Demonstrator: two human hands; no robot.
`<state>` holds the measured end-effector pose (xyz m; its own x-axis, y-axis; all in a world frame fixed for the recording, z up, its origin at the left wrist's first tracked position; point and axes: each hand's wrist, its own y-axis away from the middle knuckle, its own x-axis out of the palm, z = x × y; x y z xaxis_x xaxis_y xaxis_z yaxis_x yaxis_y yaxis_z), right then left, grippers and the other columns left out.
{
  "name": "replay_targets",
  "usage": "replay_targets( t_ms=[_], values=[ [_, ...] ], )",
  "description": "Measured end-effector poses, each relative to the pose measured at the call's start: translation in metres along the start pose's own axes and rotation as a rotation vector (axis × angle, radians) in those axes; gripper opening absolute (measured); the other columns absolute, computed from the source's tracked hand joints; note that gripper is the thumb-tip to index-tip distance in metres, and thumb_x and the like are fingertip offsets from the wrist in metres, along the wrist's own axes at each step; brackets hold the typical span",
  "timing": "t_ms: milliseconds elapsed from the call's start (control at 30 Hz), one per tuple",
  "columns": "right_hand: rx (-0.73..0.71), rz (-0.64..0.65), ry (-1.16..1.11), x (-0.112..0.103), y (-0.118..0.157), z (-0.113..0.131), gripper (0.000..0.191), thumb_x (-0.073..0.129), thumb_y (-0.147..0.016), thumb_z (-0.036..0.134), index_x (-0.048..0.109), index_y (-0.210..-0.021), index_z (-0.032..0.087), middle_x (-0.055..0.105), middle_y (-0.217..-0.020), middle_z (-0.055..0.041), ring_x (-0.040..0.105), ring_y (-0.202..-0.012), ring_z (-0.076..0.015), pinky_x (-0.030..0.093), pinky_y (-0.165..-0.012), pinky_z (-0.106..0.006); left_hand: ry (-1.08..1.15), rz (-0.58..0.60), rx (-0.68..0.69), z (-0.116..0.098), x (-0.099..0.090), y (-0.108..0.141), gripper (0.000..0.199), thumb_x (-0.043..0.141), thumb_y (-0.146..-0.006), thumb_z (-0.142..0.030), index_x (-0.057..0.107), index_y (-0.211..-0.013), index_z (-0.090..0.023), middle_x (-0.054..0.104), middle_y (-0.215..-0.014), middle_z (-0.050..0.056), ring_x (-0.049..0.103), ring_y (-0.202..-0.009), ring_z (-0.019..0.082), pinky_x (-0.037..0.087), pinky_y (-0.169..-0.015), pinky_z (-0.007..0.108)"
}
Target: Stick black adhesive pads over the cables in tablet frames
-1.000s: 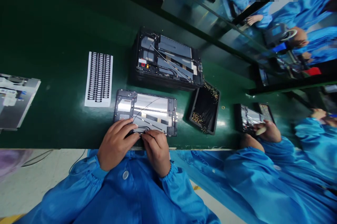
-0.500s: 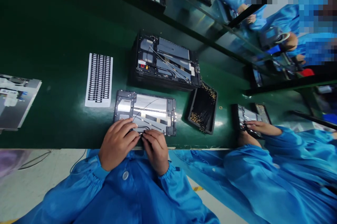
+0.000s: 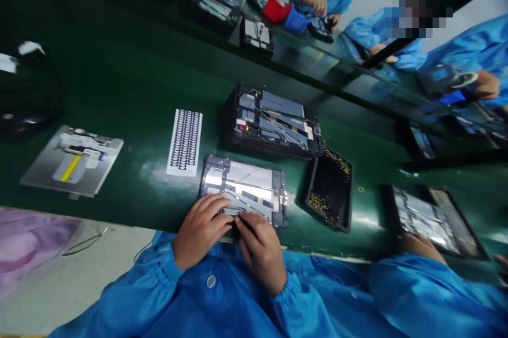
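Both your hands bend over an opened device at the front edge of a green workbench.

Your left hand and right hand come close together at the device's near edge, fingers curled and touching it — whether either is clamped on a small part, the fingers hide, and one cannot tell. The device lies flat before you, its inner side up, silvery plates and dark strips showing. Just beyond it sits a black stack topped by a similar opened unit; to the left lies a white sheet with rows of black pieces, and farther left a metal panel — a yellow strip on it. On the right, a black tray holds dark strands with gold-coloured ends.
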<state>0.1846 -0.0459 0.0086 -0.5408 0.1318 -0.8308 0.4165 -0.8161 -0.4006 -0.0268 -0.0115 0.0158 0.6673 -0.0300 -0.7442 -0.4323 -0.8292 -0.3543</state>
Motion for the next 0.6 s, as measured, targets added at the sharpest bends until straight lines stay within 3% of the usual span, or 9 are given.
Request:
replay_targets(
  t_ms=[133,200,300,400,600],
  values=[
    [0.052,0.044,-0.116,-0.001,-0.059,0.010,0.026,0.054,-0.098,0.015,0.063,-0.120,0.021,0.064,-0.115,-0.0113,0.062,-0.107,-0.0235,0.056,-0.089,-0.041,-0.093,-0.086,-0.100,0.047,-0.048,-0.006,0.026,0.050,-0.099,-0.019,0.063,-0.120,-0.027,0.063,-0.134,0.003,0.051,-0.132,0.021,0.039,-0.116,0.048],
    [0.004,0.117,-0.134,0.015,-0.100,0.018,0.018,0.055,-0.099,0.020,0.064,-0.115,0.020,0.064,-0.108,-0.0102,0.061,-0.102,-0.0231,0.054,-0.087,-0.038,-0.165,-0.093,-0.185,0.080,-0.066,-0.011,0.029,0.048,-0.099,-0.022,0.062,-0.124,-0.026,0.062,-0.136,0.004,0.050,-0.134,0.025,0.037,-0.116,0.054],
    [-0.047,0.255,-0.042,0.049,-0.151,0.027,0.010,0.058,-0.098,0.021,0.065,-0.104,0.018,0.064,-0.104,-0.0094,0.058,-0.097,-0.0236,0.050,-0.086,-0.037,-0.169,-0.015,-0.277,0.117,-0.074,-0.016,0.028,0.044,-0.098,-0.024,0.066,-0.116,-0.027,0.063,-0.133,0.004,0.052,-0.132,0.027,0.035,-0.116,0.058],
    [-0.011,0.369,0.091,0.074,-0.177,0.033,0.011,0.056,-0.099,0.023,0.065,-0.098,0.018,0.064,-0.100,-0.0086,0.056,-0.094,-0.0237,0.045,-0.082,-0.035,-0.161,0.004,-0.309,0.127,-0.069,-0.015,0.030,0.041,-0.096,-0.023,0.066,-0.113,-0.026,0.062,-0.133,0.005,0.053,-0.132,0.025,0.033,-0.118,0.054],
    [0.011,0.440,0.200,0.092,-0.183,0.037,0.019,0.047,-0.102,0.019,0.064,-0.097,0.013,0.064,-0.099,-0.0131,0.056,-0.094,-0.0261,0.042,-0.082,-0.039,-0.175,-0.009,-0.284,0.122,-0.065,-0.011,0.026,0.045,-0.096,-0.028,0.064,-0.114,-0.025,0.062,-0.133,0.005,0.051,-0.133,0.026,0.031,-0.119,0.055]
  ],
)
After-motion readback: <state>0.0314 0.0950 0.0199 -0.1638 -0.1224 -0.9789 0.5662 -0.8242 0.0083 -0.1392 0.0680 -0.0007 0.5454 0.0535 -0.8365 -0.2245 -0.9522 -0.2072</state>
